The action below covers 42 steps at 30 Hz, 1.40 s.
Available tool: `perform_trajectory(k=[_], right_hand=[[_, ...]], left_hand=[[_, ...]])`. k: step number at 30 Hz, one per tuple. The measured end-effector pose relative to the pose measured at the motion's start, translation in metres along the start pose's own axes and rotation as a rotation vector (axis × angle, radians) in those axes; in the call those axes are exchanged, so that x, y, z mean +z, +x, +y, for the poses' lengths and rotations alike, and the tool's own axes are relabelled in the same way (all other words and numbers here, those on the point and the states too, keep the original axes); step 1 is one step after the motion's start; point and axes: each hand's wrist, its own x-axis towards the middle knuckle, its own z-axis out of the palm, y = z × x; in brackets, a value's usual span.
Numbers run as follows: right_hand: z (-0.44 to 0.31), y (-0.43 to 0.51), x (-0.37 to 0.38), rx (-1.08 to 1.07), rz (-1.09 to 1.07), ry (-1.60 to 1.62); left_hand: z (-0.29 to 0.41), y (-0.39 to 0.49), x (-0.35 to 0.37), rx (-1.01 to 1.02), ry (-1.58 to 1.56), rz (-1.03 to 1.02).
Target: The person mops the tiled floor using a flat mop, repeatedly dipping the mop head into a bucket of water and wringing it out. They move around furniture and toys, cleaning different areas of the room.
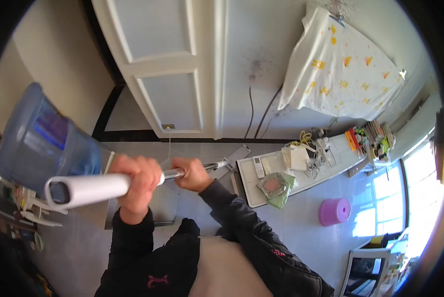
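My left hand is wrapped around the white grip of a long-handled flat mop, close to where the grip meets the metal pole. Farther down, my right hand is closed around the pole. The hollow end of the grip points left, towards the camera. Past my right hand the pole slants down to a flat grey mop head, which lies on the floor near the wall, beside the end of a low white cabinet. My hand and the pole hide part of that area.
At left stands a large blue water bottle. The cabinet top holds a remote control, tangled cables and a green plastic bag. A purple stool or bucket sits on the tiled floor. A patterned cloth covers something wall-mounted.
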Motion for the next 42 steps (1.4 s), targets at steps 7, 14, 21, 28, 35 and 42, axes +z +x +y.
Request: perform_trajectory(k=[7,14,21,28,35,42], right_hand=[[0.061,0.041,-0.009,0.044,0.096,-0.151],[0.165,0.101,-0.041,0.186,0.117,-0.301],[0.287,0.099,-0.090,0.337,0.100,-0.502],[0.386,0.038,-0.151,0.324,0.060,-0.576],[0.459,0.003,-0.207,0.417,-0.018,-0.629],[0.521,-0.031,-0.264,0.513,-0.032,-0.751]], left_hand=[[-0.055,0.061,-0.044,0.086,-0.062,-0.200],[-0.182,0.125,-0.110,0.013,-0.277,-0.180],[-0.320,0.118,-0.133,-0.286,-0.364,-0.055],[-0.401,0.081,-0.122,-0.618,-0.142,-0.078],[-0.472,0.069,-0.108,-0.802,-0.125,-0.016],[-0.564,0.062,-0.085,-0.924,-0.173,-0.142]])
